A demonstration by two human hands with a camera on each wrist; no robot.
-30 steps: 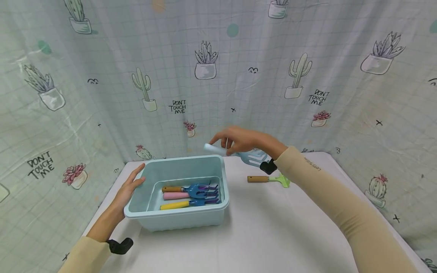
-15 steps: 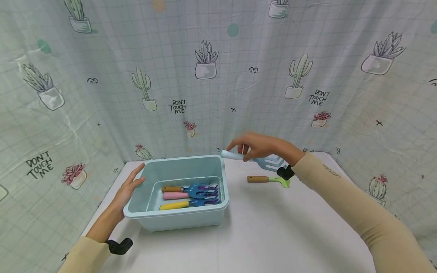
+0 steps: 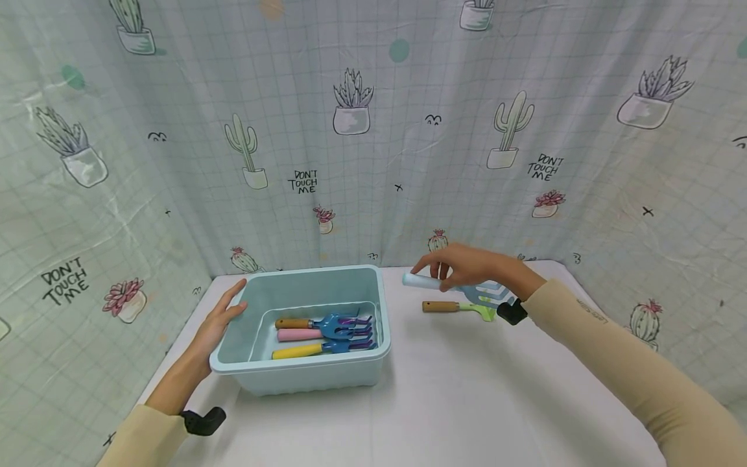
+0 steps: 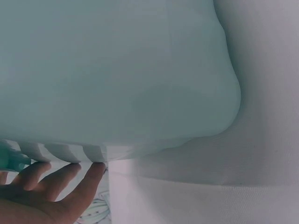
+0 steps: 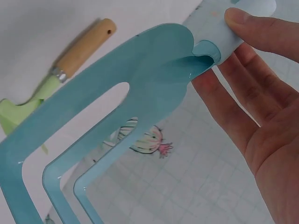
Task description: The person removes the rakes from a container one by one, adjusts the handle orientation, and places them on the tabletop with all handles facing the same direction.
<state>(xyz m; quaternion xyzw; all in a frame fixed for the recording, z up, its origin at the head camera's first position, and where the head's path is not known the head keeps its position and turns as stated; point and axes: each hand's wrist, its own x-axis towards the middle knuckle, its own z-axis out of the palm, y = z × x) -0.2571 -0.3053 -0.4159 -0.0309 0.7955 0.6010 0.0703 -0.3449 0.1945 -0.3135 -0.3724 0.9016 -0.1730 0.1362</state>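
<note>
In the head view my right hand (image 3: 461, 268) pinches a light-blue hand rake (image 3: 421, 281) by its handle, raised over the table's back right. The right wrist view shows its slotted blue head with bent tines (image 5: 154, 84). On the table below lies a green-headed garden tool (image 3: 442, 306) with a wooden handle. My left hand (image 3: 218, 324) holds the left rim of a pale-blue plastic bin (image 3: 300, 375), thumb over the edge, fingertips against its side. Inside lie blue hand forks with a wooden handle (image 3: 294, 323), a pink handle (image 3: 299, 335) and a yellow handle (image 3: 297, 351).
The white table (image 3: 455, 395) runs back to a curtain (image 3: 397, 162) printed with cactus pots, which hangs behind and along both sides. The bin stands left of the middle, its right wall near the green-headed tool.
My right hand has moved right and down with the light-blue hand rake, away from the bin and toward the green-headed tool. The left hand and the bin have stayed put.
</note>
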